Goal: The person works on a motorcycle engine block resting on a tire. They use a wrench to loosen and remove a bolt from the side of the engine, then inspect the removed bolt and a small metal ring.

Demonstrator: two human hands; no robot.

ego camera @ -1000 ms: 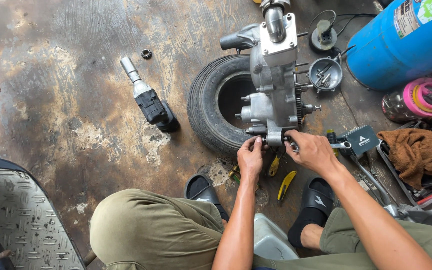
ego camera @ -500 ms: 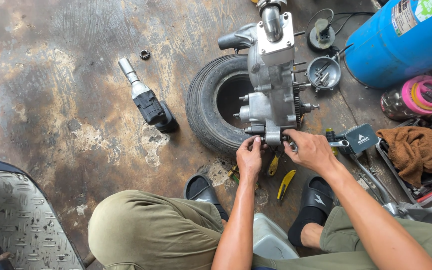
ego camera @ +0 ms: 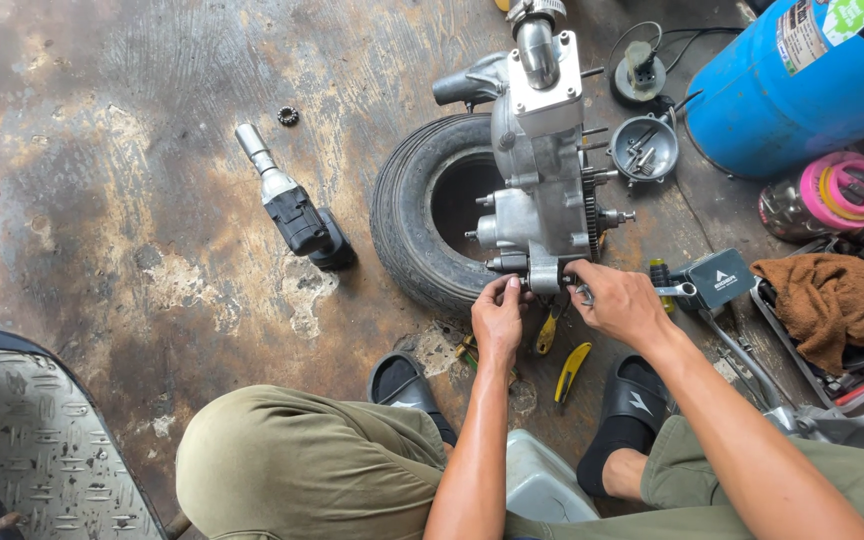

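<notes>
Silver cast-metal engine casing (ego camera: 542, 170) is lying across the small black rubber tyre (ego camera: 407, 215), both hands working at its near end.

The left hand (ego camera: 499, 318) is pinching a fitting at the casing's lower edge; the right hand (ego camera: 620, 300) is gripping a small metal tool there. Yellow-handled pliers (ego camera: 572, 368) are lying just beneath. The stained concrete floor (ego camera: 132, 200) is lying open leftward around the black cordless impact wrench (ego camera: 292, 205); the blue gas cylinder (ego camera: 802, 80) and brown rag (ego camera: 832, 300) are crowding the right.

A stained concrete floor (ego camera: 152, 200) carries everything: a small tyre (ego camera: 402, 220) near centre, an impact wrench (ego camera: 292, 215) at nine o'clock of it, a tiny gear (ego camera: 289, 116) at ten — and a blue cylinder (ego camera: 802, 80) at two (lying on its side), yellow-handled pliers (ego camera: 572, 370) at five.
</notes>
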